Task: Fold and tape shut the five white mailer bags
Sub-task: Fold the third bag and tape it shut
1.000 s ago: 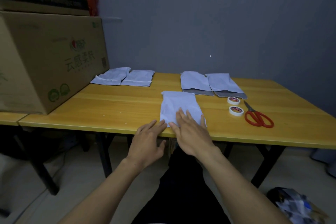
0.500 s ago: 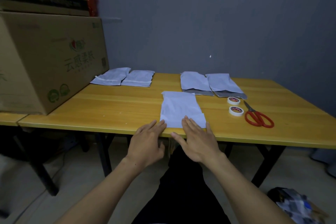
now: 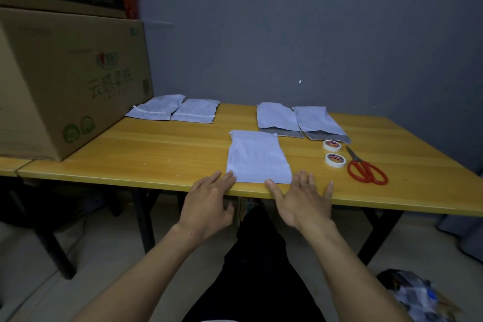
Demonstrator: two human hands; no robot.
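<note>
Mailer bag [image 3: 257, 157] at table [image 3: 156, 154] edge; left hand [image 3: 209, 202], right hand [image 3: 304, 201] flat, holding nothing, touching near corners.

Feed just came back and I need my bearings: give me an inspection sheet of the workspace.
surface: yellow wooden table.
job's things: front bag folded, at near edge; far-left bags look folded shut; far-right bags, grey flaps open; two tape rolls and red scissors at right.
clutter: cardboard boxes stacked at left.
hands: left hand and right hand open, fingers at front bag's near corners.
cables: nothing seen.
surroundings: grey wall; bundle on floor, lower right.
</note>
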